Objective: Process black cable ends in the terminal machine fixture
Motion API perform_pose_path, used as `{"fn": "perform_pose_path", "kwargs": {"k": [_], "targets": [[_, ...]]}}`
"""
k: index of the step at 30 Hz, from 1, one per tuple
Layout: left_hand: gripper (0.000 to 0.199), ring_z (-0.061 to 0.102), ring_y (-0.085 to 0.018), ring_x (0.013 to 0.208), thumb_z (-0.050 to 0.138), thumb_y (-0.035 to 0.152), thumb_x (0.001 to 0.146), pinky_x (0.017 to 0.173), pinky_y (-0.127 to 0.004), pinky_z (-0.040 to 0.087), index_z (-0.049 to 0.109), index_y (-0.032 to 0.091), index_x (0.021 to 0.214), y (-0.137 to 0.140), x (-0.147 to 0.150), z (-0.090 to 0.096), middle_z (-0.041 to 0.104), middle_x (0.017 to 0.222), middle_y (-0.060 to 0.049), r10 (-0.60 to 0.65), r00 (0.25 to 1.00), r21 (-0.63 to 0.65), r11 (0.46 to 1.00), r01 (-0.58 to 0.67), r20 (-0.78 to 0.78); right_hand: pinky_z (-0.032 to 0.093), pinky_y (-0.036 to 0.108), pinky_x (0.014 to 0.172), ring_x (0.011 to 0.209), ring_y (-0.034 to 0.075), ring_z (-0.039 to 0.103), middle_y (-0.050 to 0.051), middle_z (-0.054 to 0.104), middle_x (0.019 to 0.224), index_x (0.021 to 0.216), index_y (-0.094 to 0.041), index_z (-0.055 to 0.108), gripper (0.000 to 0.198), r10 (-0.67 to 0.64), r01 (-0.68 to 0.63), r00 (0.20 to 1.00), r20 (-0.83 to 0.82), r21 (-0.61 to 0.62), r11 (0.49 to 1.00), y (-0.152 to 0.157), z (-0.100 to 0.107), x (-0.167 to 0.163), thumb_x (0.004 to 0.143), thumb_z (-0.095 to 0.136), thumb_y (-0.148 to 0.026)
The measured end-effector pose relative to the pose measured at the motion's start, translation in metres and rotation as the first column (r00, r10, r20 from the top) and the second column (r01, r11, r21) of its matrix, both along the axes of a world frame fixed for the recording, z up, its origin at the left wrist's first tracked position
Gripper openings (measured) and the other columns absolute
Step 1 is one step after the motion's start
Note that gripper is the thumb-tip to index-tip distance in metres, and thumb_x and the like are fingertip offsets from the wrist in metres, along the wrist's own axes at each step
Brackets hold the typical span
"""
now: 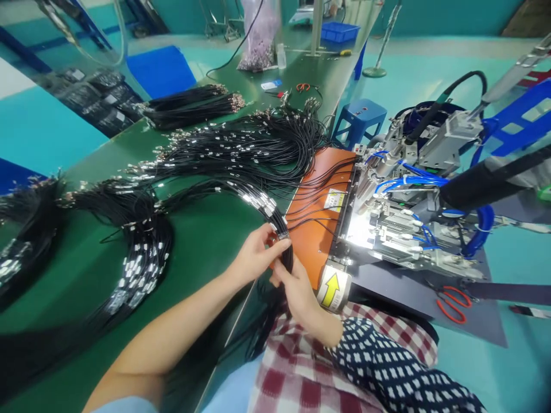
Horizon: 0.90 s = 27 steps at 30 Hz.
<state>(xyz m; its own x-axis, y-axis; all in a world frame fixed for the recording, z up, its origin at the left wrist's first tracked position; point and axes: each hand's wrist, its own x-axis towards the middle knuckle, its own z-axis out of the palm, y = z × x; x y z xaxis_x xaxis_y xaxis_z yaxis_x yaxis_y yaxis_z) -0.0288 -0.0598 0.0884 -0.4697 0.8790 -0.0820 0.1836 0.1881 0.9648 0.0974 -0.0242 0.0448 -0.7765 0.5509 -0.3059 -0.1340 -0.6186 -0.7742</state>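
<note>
A bundle of black cables with silvery-white tags arcs across the green table to my hands at its front edge. My left hand is closed round the bundle near its tags, thumb on top. Just below, my right hand wraps the same bundle, its fingers partly hidden behind the cables. Both hands are beside the orange plate of a machine. Several single black cables lie across that plate toward the machine's bright, lit edge.
More black cable bundles cover the table at left and behind. Red-handled scissors lie on the machine's grey base at right. Beyond the machine are a blue stool and a blue basket. A yellow arrow label is near my right hand.
</note>
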Motion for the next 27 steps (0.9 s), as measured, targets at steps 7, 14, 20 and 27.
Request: {"fn": "perform_pose_path", "kwargs": {"k": [7,14,20,27], "targets": [[0.033,0.051,-0.027,0.121,0.051,0.013,0.087,0.106,-0.045,0.032,0.063,0.023,0.116,-0.006,-0.027,0.041,0.064,0.12,-0.009,-0.067,0.343,0.007,0.978,0.21,-0.937,0.024,0.02,0.045,0.041,0.004,0.016,-0.013,0.027,0.048,0.072,-0.021,0.036,0.04,0.247,-0.296,0.947,-0.206,-0.258,0.92,0.036,-0.008,0.011,0.087,0.064,-0.046],[0.023,0.059,-0.02,0.071,0.046,0.019,0.089,0.078,-0.036,0.044,0.063,0.019,0.072,0.042,-0.044,0.043,0.063,0.068,-0.005,-0.278,-0.015,-0.259,0.872,0.415,-0.961,0.025,0.019,0.045,0.038,0.002,0.016,-0.014,0.026,0.048,0.078,-0.019,0.045,0.034,0.525,-0.635,0.752,-0.398,-0.224,0.74,0.043,0.009,0.025,0.087,0.064,-0.046],[0.018,0.042,-0.015,0.042,0.059,0.016,0.067,0.052,-0.031,0.027,0.055,0.019,0.05,0.057,-0.034,0.075,0.051,0.047,-0.002,-0.693,0.023,-0.638,0.676,0.369,-0.72,0.037,0.02,0.046,0.041,0.004,0.044,-0.009,0.051,0.067,0.116,-0.024,0.047,0.034,0.251,-0.255,0.967,0.053,0.105,0.961,0.033,0.02,0.036,0.091,0.059,-0.042],[0.015,0.052,-0.017,0.055,0.057,0.019,0.076,0.059,-0.03,0.034,0.057,0.019,0.062,0.055,-0.036,0.064,0.055,0.058,-0.002,-0.719,0.159,-0.587,0.658,0.471,-0.677,0.035,0.019,0.043,0.038,0.004,0.039,-0.01,0.04,0.061,0.116,-0.021,0.048,0.031,0.196,-0.218,0.975,0.108,0.276,0.936,0.029,0.019,0.043,0.096,0.047,-0.043]]}}
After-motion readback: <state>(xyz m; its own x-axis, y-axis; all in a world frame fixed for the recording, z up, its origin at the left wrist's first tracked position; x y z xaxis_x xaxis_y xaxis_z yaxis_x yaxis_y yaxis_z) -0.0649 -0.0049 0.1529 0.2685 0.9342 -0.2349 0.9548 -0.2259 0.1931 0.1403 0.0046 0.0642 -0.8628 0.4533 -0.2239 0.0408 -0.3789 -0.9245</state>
